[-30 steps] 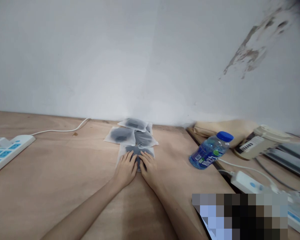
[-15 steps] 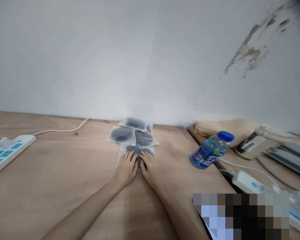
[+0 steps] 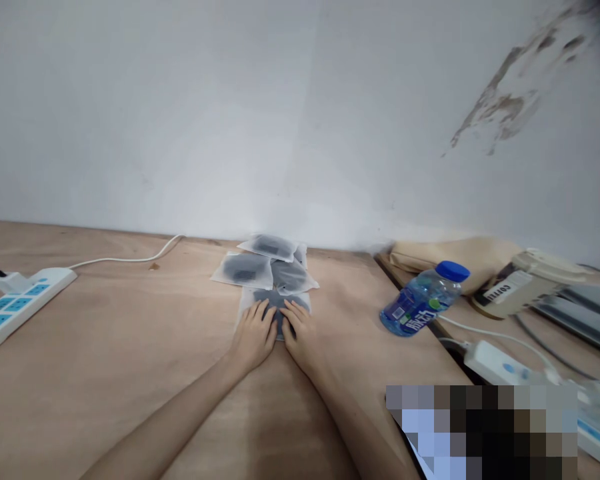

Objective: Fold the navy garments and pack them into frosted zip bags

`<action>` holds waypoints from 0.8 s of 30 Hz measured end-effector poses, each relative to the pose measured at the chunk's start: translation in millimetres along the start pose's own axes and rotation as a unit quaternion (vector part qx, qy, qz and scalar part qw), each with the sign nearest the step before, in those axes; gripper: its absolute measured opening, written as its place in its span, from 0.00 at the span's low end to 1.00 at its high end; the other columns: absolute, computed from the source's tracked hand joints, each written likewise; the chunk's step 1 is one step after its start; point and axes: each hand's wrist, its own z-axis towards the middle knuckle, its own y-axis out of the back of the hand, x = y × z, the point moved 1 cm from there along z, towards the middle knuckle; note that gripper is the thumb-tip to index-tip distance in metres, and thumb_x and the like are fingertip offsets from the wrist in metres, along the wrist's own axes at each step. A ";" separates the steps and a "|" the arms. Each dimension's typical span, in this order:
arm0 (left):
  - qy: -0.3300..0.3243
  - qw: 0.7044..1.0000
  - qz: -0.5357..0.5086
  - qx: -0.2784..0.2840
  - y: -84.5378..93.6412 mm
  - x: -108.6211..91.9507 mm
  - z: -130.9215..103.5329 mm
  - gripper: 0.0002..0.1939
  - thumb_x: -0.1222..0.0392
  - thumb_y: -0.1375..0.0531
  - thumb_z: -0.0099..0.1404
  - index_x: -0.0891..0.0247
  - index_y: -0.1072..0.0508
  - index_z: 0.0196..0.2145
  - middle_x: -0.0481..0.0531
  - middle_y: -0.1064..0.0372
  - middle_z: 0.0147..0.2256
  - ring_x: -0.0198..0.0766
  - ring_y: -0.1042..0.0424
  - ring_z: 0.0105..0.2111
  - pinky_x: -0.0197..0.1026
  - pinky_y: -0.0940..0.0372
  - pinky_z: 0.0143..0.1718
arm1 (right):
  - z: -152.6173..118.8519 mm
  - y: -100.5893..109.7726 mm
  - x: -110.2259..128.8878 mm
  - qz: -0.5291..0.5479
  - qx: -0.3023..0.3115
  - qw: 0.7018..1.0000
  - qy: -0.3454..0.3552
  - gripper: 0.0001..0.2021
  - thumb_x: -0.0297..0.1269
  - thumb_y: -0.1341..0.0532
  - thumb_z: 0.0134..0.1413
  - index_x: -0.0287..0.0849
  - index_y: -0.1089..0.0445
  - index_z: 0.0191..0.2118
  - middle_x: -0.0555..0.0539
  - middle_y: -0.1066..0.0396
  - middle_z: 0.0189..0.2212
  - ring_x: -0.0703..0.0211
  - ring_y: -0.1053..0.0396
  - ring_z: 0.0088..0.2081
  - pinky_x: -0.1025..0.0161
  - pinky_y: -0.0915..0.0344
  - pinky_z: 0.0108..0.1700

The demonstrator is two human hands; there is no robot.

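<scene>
A frosted, translucent bag with something dark inside point(image 3: 280, 313) lies flat on the wooden table point(image 3: 145, 353). My left hand point(image 3: 253, 335) rests on its left side, fingers stretched out and slightly apart. On its right side lies my right hand point(image 3: 300, 337), also flat with the fingers extended. Both hands cover part of the bag, and their thumbs are close together. Just beyond it, several similar bags overlap in a loose pile: one at the left point(image 3: 243, 269), one at the back point(image 3: 267, 247) and one at the right point(image 3: 293, 276). What the bags contain cannot be made out clearly.
A power strip point(image 3: 27, 310) with a white cable is at the left. To the right stand a blue-capped bottle point(image 3: 423, 300), a coffee container point(image 3: 517, 287), a beige bag point(image 3: 443, 257) and another power strip point(image 3: 500, 363). The wall point(image 3: 190, 133) rises behind the table.
Both hands stay flat on the same bag with no clear movement. The whole view has shifted very slightly.
</scene>
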 end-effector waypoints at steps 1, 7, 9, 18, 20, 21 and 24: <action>-0.001 1.000 -0.001 -0.002 -0.2 0.0 -0.1 0.19 0.61 0.50 0.69 0.63 0.35 0.56 0.61 0.36 0.56 0.51 0.38 0.58 0.54 0.38 0.55 | 0.0 0.1 -0.1 -0.001 -0.003 1.000 0.000 0.16 0.30 0.48 0.61 0.41 0.26 0.49 0.40 0.27 0.51 0.47 0.32 0.56 0.45 0.33 0.56; 0.002 1.000 -0.002 0.003 -1.1 0.1 0.6 0.18 0.61 0.50 0.69 0.63 0.35 0.55 0.61 0.36 0.56 0.50 0.38 0.57 0.54 0.38 0.55 | 0.4 0.7 -0.2 0.004 -0.012 1.000 0.004 0.16 0.29 0.47 0.60 0.40 0.26 0.48 0.39 0.27 0.51 0.48 0.32 0.55 0.46 0.33 0.55; 0.006 1.000 -0.005 0.006 -1.1 0.1 1.0 0.18 0.61 0.50 0.70 0.63 0.35 0.56 0.61 0.36 0.56 0.50 0.38 0.57 0.54 0.38 0.55 | 1.8 2.0 3.5 0.004 -0.017 1.000 0.003 0.15 0.29 0.47 0.60 0.41 0.26 0.48 0.40 0.26 0.49 0.48 0.31 0.54 0.47 0.32 0.54; 0.008 1.000 -0.016 0.020 -1.4 0.7 1.1 0.18 0.61 0.51 0.70 0.63 0.35 0.56 0.62 0.38 0.58 0.50 0.39 0.58 0.54 0.39 0.56 | 5.7 11.2 32.2 -0.037 0.029 0.999 -0.006 0.17 0.28 0.49 0.60 0.42 0.29 0.50 0.41 0.26 0.48 0.51 0.30 0.49 0.51 0.33 0.52; 0.006 1.000 -0.018 0.018 -0.9 0.4 1.9 0.18 0.60 0.51 0.70 0.64 0.35 0.56 0.62 0.37 0.57 0.50 0.39 0.58 0.54 0.39 0.56 | 10.7 9.4 28.5 -0.062 0.031 0.997 -0.018 0.16 0.28 0.49 0.60 0.41 0.29 0.50 0.40 0.26 0.47 0.50 0.29 0.47 0.52 0.32 0.51; 0.005 1.000 -0.019 0.016 -0.6 0.2 2.3 0.18 0.60 0.51 0.70 0.64 0.35 0.55 0.62 0.37 0.57 0.50 0.39 0.58 0.54 0.39 0.56 | 15.4 7.6 24.9 -0.073 0.034 0.996 -0.028 0.17 0.28 0.49 0.60 0.41 0.29 0.50 0.40 0.26 0.47 0.50 0.29 0.47 0.53 0.32 0.50; 0.007 1.000 -0.020 0.011 -0.3 -0.5 3.5 0.17 0.60 0.51 0.70 0.63 0.34 0.54 0.62 0.37 0.56 0.50 0.38 0.57 0.54 0.38 0.55 | 39.5 -0.4 10.0 -0.105 0.045 0.991 -0.065 0.19 0.25 0.50 0.59 0.39 0.32 0.53 0.39 0.28 0.50 0.51 0.29 0.49 0.56 0.32 0.50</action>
